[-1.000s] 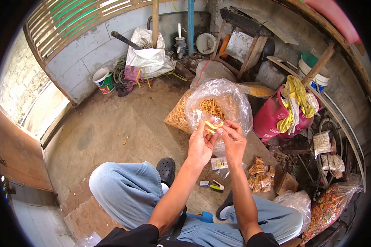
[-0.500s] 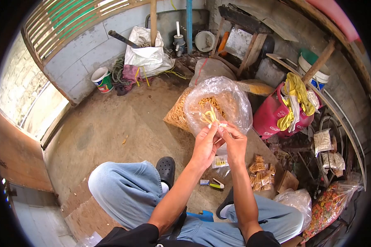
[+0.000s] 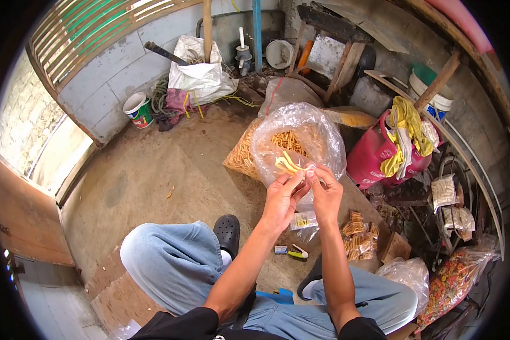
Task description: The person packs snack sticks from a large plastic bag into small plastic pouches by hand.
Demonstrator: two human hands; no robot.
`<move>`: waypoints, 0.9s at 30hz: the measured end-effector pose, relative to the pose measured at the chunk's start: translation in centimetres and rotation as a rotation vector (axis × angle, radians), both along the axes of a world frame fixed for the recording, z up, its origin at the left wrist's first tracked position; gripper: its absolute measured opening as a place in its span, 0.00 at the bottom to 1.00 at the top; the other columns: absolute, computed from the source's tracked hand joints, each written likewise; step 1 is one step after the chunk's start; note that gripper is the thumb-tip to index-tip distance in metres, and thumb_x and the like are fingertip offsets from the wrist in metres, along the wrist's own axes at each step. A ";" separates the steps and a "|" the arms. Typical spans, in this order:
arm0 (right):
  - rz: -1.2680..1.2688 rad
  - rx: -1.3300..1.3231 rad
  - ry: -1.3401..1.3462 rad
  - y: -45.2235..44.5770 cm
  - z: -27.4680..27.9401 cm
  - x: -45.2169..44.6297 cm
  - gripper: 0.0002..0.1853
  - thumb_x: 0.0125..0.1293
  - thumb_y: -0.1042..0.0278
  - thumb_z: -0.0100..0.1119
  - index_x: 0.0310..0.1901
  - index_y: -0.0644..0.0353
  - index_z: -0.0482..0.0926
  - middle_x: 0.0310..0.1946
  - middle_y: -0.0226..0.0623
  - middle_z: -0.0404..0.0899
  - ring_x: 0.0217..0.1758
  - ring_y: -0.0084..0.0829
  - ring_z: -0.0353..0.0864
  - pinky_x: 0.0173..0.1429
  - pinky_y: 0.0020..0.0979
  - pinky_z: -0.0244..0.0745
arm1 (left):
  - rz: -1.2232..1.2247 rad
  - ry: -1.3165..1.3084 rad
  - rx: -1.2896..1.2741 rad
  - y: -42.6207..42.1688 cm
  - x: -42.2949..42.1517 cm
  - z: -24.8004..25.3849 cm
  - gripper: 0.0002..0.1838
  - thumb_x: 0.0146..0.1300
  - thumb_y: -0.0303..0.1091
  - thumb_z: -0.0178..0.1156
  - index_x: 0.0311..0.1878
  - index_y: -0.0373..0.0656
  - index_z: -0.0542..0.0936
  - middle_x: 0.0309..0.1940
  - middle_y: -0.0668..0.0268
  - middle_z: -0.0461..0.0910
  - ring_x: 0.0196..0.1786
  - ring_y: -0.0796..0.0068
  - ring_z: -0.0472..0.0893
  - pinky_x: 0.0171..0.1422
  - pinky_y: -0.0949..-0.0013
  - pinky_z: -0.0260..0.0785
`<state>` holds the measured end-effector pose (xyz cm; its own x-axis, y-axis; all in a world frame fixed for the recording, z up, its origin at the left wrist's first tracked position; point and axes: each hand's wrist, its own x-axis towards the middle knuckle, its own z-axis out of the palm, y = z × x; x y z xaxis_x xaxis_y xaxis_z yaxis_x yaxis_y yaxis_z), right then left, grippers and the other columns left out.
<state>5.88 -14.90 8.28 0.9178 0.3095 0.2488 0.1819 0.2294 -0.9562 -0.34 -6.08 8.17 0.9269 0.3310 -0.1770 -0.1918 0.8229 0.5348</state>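
Now we see the small packet (image 3: 289, 164) leaning to the left, its yellow strips lying aslant, where half a second ago they stood nearly upright. The left hand (image 3: 282, 197) pinches it from below, and the right hand (image 3: 325, 191) has thumb and fingers drawn together on a whitish twist of film beside it; we cannot tell how the film is folded under the fingertips. To our reading, this puts the work at the gathered end, since both grips meet there rather than along the strips. The packet is held in the air before the mouth of a big plastic bag (image 3: 330, 127), well above the floor (image 3: 198, 175). Its film looks thin and glossy, and the strips are narrow, smooth and slightly bent. The big bag is clear and crinkled, its rim flared into a rough ring around a heap of golden-brown sticks (image 3: 288, 141), short, dry-looking and curved. Lower and to the right we find filled packets (image 3: 361, 241) bunched together, shiny over their ribbed contents; nearer the middle lie a flat labelled packet (image 3: 304, 221), a stapler (image 3: 297, 254) in green and black, and a little box (image 3: 280, 249) with crisp edges
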 end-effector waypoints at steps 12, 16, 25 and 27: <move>-0.084 -0.066 -0.036 -0.9 -0.6 0.9 0.07 0.61 0.78 0.60 0.40 0.67 0.82 0.44 0.37 0.78 0.46 0.23 0.78 0.47 0.22 0.75 | 0.044 -0.030 -0.057 0.9 0.1 0.1 0.17 0.72 0.43 0.49 0.55 0.40 0.70 0.47 0.62 0.78 0.50 0.74 0.78 0.56 0.69 0.73; -0.051 -0.115 -0.062 -0.8 0.3 0.6 0.07 0.61 0.78 0.60 0.40 0.68 0.82 0.43 0.36 0.77 0.45 0.22 0.78 0.48 0.22 0.75 | 0.197 -0.016 0.013 0.7 0.6 -1.0 0.19 0.73 0.41 0.46 0.60 0.40 0.69 0.55 0.60 0.76 0.55 0.71 0.77 0.58 0.69 0.72; -0.053 -0.318 -0.210 -0.3 0.6 0.3 0.07 0.59 0.75 0.63 0.40 0.63 0.84 0.43 0.37 0.77 0.48 0.25 0.77 0.49 0.25 0.72 | 0.170 -0.095 -0.153 1.0 0.8 -1.4 0.19 0.73 0.42 0.45 0.59 0.39 0.69 0.59 0.59 0.72 0.59 0.69 0.74 0.63 0.66 0.70; 0.002 -0.357 -0.319 -0.2 0.1 0.6 0.07 0.61 0.71 0.62 0.41 0.59 0.84 0.44 0.40 0.77 0.44 0.30 0.79 0.44 0.26 0.73 | 0.184 -0.105 -0.202 1.2 0.8 -1.3 0.20 0.73 0.43 0.44 0.59 0.39 0.68 0.59 0.59 0.72 0.59 0.69 0.74 0.64 0.65 0.70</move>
